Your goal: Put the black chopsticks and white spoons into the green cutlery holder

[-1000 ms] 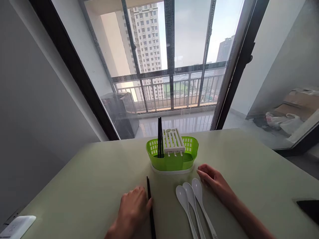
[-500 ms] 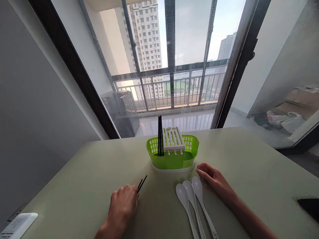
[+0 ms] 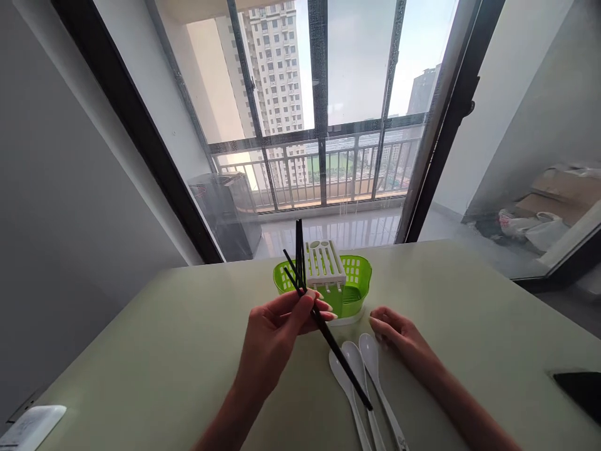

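My left hand [image 3: 277,332] pinches a pair of black chopsticks [image 3: 335,347] between thumb and fingers, in front of the green basket [image 3: 350,310]. The chopsticks slant, their lower ends over the white spoons. More black chopsticks [image 3: 299,241] stand upright in the basket's left part. A white slotted rack [image 3: 326,263] with small hooks sits across the basket's middle. My right hand [image 3: 397,332] rests on the table, loosely curled with thumb and fingers apart, with nothing visible in it. Beside it lie three white spoons [image 3: 370,351], bowls toward the basket.
The pale green table [image 3: 197,351] carries a white object [image 3: 37,426] at the left edge and a dark object [image 3: 580,391] at the right. Beyond the table's far edge are a glass door and window frames [image 3: 320,94]. Boxes and bags [image 3: 549,219] lie on the floor at the right.
My left hand has lifted the chopsticks off the table and moved up and right, now in front of the basket. The chopsticks now slant down to the right. My right hand stays in place.
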### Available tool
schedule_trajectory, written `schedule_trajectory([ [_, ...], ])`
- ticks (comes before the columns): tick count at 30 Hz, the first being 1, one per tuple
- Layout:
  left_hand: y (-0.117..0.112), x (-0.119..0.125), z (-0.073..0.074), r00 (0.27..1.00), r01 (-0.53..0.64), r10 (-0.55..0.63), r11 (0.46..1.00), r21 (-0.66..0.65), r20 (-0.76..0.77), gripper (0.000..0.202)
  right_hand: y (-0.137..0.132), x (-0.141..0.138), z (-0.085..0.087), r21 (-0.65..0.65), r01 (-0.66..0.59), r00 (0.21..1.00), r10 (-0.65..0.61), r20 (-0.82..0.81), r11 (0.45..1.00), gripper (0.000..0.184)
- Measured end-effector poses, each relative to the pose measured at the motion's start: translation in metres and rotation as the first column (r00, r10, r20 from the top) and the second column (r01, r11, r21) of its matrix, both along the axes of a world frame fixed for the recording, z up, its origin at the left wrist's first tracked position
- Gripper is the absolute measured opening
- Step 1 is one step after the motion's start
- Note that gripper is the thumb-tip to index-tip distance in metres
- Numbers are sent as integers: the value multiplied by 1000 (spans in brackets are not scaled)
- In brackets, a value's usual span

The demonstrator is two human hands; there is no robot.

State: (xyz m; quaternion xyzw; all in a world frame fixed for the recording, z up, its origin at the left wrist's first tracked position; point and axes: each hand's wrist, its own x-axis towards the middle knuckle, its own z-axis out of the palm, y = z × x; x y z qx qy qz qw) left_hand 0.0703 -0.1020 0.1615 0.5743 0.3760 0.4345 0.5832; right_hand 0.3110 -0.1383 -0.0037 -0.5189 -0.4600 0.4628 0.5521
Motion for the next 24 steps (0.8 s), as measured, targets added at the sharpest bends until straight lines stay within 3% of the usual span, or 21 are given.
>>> schedule_trajectory([
  [3,-2,24,-3,994,-34,33,999,11,101,31,0,2,0,14,-49,992,51,-117,999,38],
  [6,-3,51,-9,979,-62,61,998,-2,193,28,-1,7,-4,55,-210,918,216,-333,976,41],
  [10,-5,81,-14,966,-64,62,998,-1,251,27,-9,18,-13,81,-510,730,481,-486,856,67],
  [12,-4,88,-13,967,-78,70,997,24,247,25,-13,23,-15,69,-579,679,528,-510,812,64],
  [15,-2,89,-11,970,-84,72,996,39,234,21,-15,25,-15,52,-548,680,480,-554,835,49],
  [20,3,84,-10,977,-34,26,999,34,212,15,-7,24,-14,61,-453,704,399,-587,889,45],
  [24,5,78,-8,985,-20,11,999,49,172,14,-8,22,-18,82,-457,679,407,-610,886,43],
])
